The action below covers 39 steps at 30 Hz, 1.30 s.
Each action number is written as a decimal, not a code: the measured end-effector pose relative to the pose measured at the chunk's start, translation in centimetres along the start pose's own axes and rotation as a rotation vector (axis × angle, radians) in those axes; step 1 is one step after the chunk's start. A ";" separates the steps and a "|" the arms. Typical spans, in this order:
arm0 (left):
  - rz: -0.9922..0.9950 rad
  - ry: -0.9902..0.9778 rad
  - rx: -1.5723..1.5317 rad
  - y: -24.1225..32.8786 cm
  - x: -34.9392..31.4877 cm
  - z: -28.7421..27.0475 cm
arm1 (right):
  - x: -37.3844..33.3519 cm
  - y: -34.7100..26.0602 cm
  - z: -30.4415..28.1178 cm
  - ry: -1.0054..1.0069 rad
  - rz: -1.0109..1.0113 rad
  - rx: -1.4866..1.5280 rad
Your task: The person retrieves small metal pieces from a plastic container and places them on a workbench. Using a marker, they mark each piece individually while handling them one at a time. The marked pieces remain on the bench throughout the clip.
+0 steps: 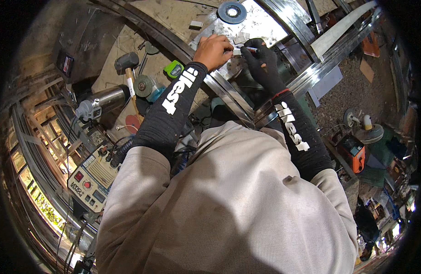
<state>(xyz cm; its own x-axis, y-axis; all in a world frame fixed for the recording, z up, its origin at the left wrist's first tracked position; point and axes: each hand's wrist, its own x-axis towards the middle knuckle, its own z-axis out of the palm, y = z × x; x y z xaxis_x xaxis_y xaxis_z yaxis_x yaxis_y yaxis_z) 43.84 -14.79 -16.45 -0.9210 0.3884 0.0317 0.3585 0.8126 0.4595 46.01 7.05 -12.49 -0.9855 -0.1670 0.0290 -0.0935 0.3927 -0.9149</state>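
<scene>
Top centre of the frame: bare left hand (213,51) pinches a small flat grey metal piece (237,52); black-gloved right hand (261,59) grips a thin pen-like marker (250,48), tip partly hidden, over a shiny steel sheet (265,27).

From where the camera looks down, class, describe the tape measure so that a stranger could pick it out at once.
Start at the bare left hand pressing on the shiny metal sheet. Go down and left to the dusty floor beside the long steel bar. The tape measure lies there, the only bright green thing among grey discs and a black mallet.
</scene>
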 end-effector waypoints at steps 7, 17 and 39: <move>-0.006 -0.012 0.002 0.0 -0.1 0.0 | 0.2 0.2 0.5 -0.035 -0.061 -0.108; -0.016 -0.018 -0.002 0.3 0.0 -0.2 | 0.8 1.2 1.1 -0.083 -0.070 -0.111; -0.022 0.000 0.030 0.4 -0.1 -0.2 | 2.5 1.0 0.7 -0.193 -0.279 -0.300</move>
<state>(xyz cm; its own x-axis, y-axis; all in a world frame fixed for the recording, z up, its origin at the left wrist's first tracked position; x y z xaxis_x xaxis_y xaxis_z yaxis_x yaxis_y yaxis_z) 44.01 -14.55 -16.12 -0.9288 0.3700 0.0222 0.3425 0.8338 0.4330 43.54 6.36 -13.62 -0.8749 -0.4583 0.1566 -0.4171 0.5486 -0.7246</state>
